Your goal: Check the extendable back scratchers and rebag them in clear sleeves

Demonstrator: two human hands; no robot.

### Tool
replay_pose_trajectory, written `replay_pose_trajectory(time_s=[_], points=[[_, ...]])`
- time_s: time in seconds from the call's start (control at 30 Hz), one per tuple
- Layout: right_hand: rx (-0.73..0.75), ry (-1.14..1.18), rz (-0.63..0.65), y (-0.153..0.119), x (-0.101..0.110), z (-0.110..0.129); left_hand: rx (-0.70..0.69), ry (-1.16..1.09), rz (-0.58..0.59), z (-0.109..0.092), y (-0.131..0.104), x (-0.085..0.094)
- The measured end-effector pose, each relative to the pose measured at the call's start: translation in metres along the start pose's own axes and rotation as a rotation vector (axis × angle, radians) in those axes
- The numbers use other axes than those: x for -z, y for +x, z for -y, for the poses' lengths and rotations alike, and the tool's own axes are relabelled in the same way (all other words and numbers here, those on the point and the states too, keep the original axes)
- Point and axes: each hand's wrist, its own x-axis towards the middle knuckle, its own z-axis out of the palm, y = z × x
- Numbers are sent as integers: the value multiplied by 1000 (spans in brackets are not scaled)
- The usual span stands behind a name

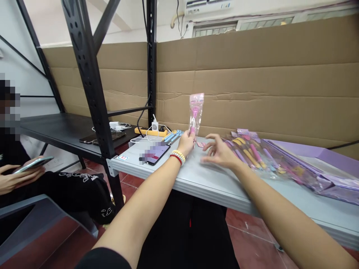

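The left hand (187,144) had its fingers closed on the lower part of a clear plastic bag holding a slender pink item (196,116), kept upright. The right hand (220,151), at four o'clock from the bag, had its fingers spread and held nothing. In this inspector's judgement, one packet was in handling: its item was already bagged, but whether the top was sealed could not be told. Farther out at three o'clock, multicoloured long-handled items in clear plastic bags (249,151) lay piled on the pale grey counter (196,172), gripped by neither hand. A black smartphone (159,155) lay at eight o'clock from the left hand. Beyond it, a white corner sticker (122,157) bore red and blue marks, illegible. White lettering on a seated person's black trousers (80,186) could not be read reliably.
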Motion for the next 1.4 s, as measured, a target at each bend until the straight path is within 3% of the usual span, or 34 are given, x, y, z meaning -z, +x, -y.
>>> replay_pose_trajectory(time_s=[0.03, 0.1, 0.23, 0.4, 0.6, 0.7, 0.8, 0.9, 1.03, 1.17, 1.33, 1.4], points=[[38, -51, 134, -1, -8, 4, -8, -34, -35, -1, 2, 0], [106, -179, 235, -2, -20, 10, -29, -84, -99, -3, 4, 0], [233, -343, 145, -2, -32, 8, 26, -290, -136, -7, 4, -1], [333, -274, 2, 2, -31, 5, 81, -347, -47, -11, -2, -3], [291, -323, -134, 5, -23, 7, 92, -250, 238, -8, -9, -3], [315, -404, -159, 6, -21, 7, 101, -202, 291, -5, -9, -3], [241, -416, -272, 6, -20, 7, 121, -217, 304, -4, -9, -2], [59, -361, -361, 6, -19, 4, 129, -236, 319, -5, -9, -2], [-97, -171, -145, 6, -15, -1, 53, -188, 287, -3, -7, -2], [-103, -132, -77, 6, -12, -3, -47, -27, 263, 0, -5, -1], [-71, -152, -215, 6, -4, -3, -154, 199, 345, 0, -11, -6], [-90, -115, -282, 5, 4, 1, -200, 350, 316, -2, -16, -9]])
